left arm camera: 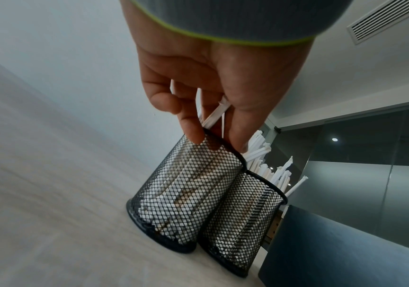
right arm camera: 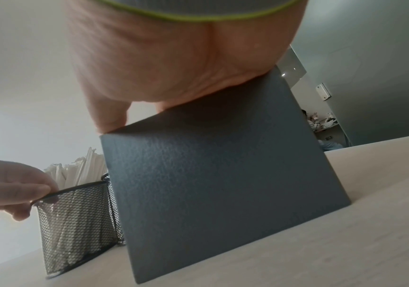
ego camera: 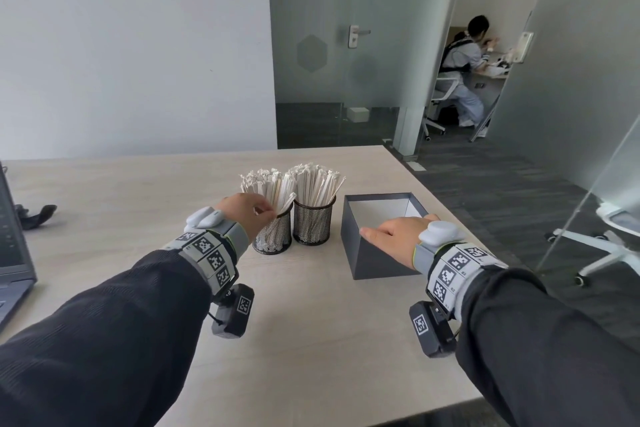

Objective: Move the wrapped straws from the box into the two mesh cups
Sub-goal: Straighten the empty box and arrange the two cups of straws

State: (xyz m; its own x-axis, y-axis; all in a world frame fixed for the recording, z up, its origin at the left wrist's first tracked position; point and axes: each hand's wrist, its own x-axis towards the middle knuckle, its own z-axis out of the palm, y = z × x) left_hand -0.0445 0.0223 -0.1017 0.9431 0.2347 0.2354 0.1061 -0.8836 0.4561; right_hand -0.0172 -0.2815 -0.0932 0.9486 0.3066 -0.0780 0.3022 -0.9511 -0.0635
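A pale wooden table (ego camera: 138, 204) stands by a grey wall. Wrapped straws (ego camera: 277, 184) fill two mesh cups (ego camera: 313, 224) standing side by side near its far edge. The left hand (ego camera: 247, 215), palm down, pinches straws at the left cup's rim. The right hand (ego camera: 394, 230) lies flat, fingers straight, on the near rim of one dark box (ego camera: 377, 260) toward the right edge, its white inside bare.

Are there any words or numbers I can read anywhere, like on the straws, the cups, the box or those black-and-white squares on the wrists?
No readable words or numbers anywhere.
Black-and-white square markers on the wrist bands: patterns only; the tiny print beside them is too small to read.
White paper-wrapped straws: no print visible.
Black wire-mesh cups: no label.
Dark grey open box: plain sides.
Laptop keyboard: keys too blurred.
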